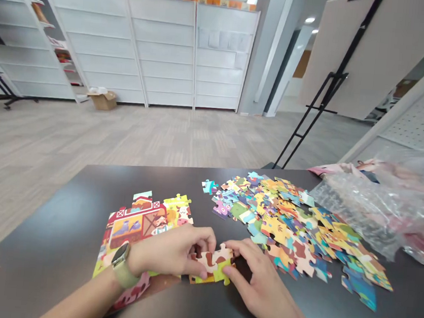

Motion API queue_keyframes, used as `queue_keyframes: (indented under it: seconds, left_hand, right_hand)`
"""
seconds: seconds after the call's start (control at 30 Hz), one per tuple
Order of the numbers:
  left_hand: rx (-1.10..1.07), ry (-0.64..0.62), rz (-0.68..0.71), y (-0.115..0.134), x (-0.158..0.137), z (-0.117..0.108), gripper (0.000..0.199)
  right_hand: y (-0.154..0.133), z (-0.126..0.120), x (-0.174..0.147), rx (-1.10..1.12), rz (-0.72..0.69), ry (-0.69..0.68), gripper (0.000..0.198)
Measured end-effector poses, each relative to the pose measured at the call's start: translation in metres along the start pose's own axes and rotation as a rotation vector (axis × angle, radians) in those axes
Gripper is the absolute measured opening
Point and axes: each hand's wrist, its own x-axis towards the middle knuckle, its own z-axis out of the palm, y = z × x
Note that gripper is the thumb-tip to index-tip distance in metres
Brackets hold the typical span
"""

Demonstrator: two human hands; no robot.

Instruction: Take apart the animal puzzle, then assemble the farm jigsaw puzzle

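Joined jigsaw pieces (210,265), yellow-green with brown and cream cow patches, lie between my two hands on the dark table. My left hand (192,251), with a watch on its wrist, pinches their left side between thumb and fingers. My right hand (250,273) grips the right edge, thumb at the front and fingers behind. Under and beyond my left forearm lies a partly assembled jigsaw puzzle (127,226) with a red barn, a farmer and a cow. My forearm hides part of it.
A large heap of loose puzzle pieces (277,214) spreads over the table's right side. Clear plastic bags (375,203) lie at the far right. The dark table (62,210) ends in front of a carpeted floor, with a black easel stand (312,113) beyond.
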Motion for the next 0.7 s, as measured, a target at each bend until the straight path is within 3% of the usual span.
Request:
queue_keyframes:
  seconds: [0.2,0.33,0.5,0.7]
  left_hand:
    - [-0.221,0.029,0.015,-0.006,0.003,0.001,0.021]
    - [-0.180,0.107,0.021,-0.005,0.005,0.005,0.018]
    - [-0.172,0.117,0.071,-0.001,0.005,0.008,0.022]
    - [-0.360,0.085,0.106,-0.007,0.007,0.011,0.034]
  right_hand:
    - [0.000,-0.002,0.000,0.124,0.073,0.022,0.022]
    - [0.001,0.000,0.002,0.246,0.100,0.085,0.020]
    - [0.006,0.002,0.006,0.459,0.092,0.131,0.027]
    - [0.004,0.004,0.007,0.780,0.111,0.053,0.041]
